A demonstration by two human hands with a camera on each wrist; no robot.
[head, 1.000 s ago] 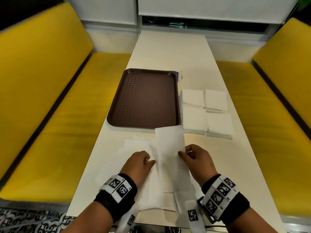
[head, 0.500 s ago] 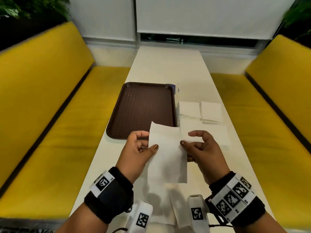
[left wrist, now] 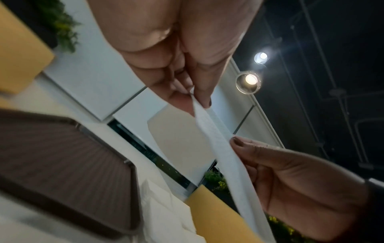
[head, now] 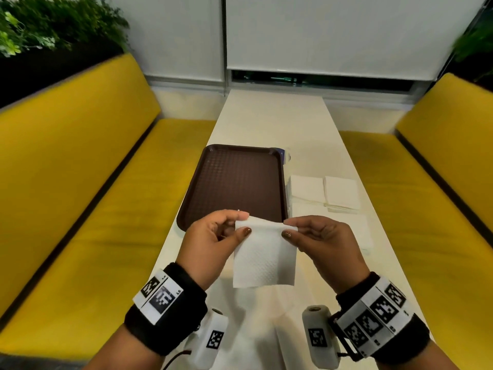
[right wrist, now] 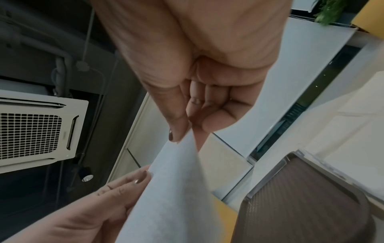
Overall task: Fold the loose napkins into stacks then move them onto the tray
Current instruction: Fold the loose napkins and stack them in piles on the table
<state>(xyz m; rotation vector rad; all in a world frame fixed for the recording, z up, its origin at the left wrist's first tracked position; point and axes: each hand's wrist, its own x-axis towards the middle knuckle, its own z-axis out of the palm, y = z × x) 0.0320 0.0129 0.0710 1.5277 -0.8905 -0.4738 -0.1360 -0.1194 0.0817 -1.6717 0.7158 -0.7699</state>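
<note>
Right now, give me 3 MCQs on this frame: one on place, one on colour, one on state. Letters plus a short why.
1. Where do the folded napkin stacks lie?
A. on the tray
B. on the table, right of the tray
C. on the left bench

2. What colour is the tray?
A. dark brown
B. yellow
C. white

3. How is the napkin in hand held?
A. flat under one palm
B. by the left hand alone
C. pinched at its top corners by both hands

Answers:
1 B: the folded napkin stacks sit on the table beside the tray's right rim.
2 A: the tray is dark brown.
3 C: the left hand and the right hand each pinch a top corner of the napkin, which hangs above the table.
</note>
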